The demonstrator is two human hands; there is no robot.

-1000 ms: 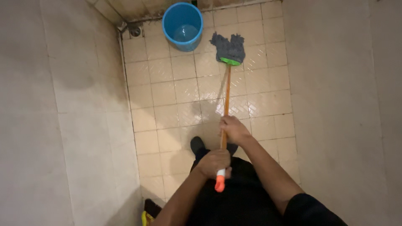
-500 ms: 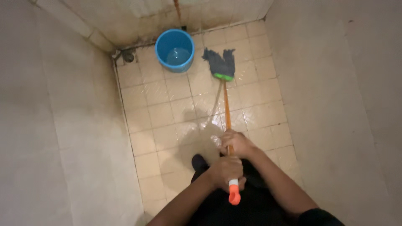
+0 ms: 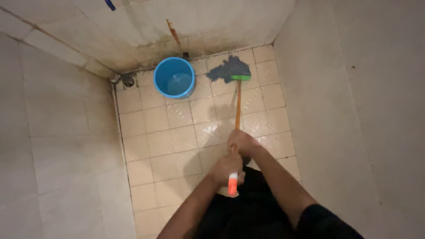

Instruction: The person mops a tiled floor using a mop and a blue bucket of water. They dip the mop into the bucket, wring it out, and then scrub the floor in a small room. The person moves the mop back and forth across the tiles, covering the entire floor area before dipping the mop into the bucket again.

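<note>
Mop head [image 3: 230, 70]: pushed farther forward to the back wall [image 3: 146, 26], beside the bucket [image 3: 174, 77]; strands swept left.

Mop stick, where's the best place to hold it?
Grip the long orange mop stick on its near part, coming from above, as the left hand and right hand do. It is thin, straight and slants toward the person, while the grey mop head lies on the tiled floor.

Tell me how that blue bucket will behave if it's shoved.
The bucket holds water, so it is probably heavy for its size and would slosh. On the glossy, seemingly wet floor it would likely slide rather than tip. Its open top could spill.
</note>
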